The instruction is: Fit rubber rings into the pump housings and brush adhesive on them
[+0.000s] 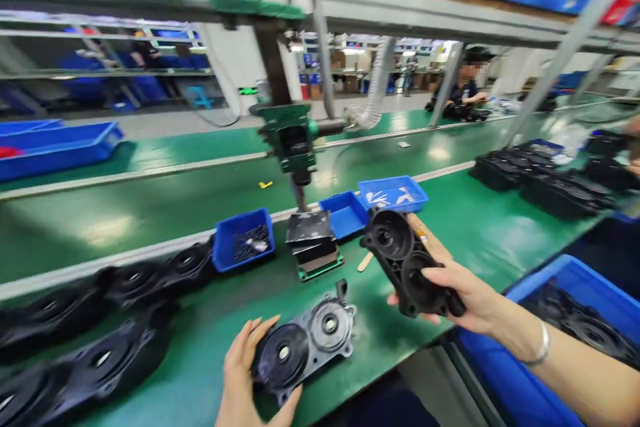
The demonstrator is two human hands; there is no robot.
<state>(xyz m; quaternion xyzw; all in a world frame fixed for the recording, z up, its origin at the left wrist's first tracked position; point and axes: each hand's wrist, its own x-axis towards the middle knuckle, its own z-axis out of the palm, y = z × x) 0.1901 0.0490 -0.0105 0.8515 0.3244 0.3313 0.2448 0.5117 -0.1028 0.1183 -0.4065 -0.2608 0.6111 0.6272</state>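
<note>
At the bottom middle, my left hand [246,373] grips the left end of a black and grey housing [307,347] with two round recesses, which rests on the green bench. My right hand [463,293] holds a black housing [400,253] with two round cavities, tilted and raised above the bench, thumb on its lower right part. The two parts are apart. Beyond them stands a green press [293,137] with its tip over a dark block [313,240].
Black housings [105,353] line the left side. Small blue bins [243,240] stand by the press, and a large blue bin [590,320] with black parts is at right. Stacked black parts [540,177] lie farther right. A person [465,90] sits across the line.
</note>
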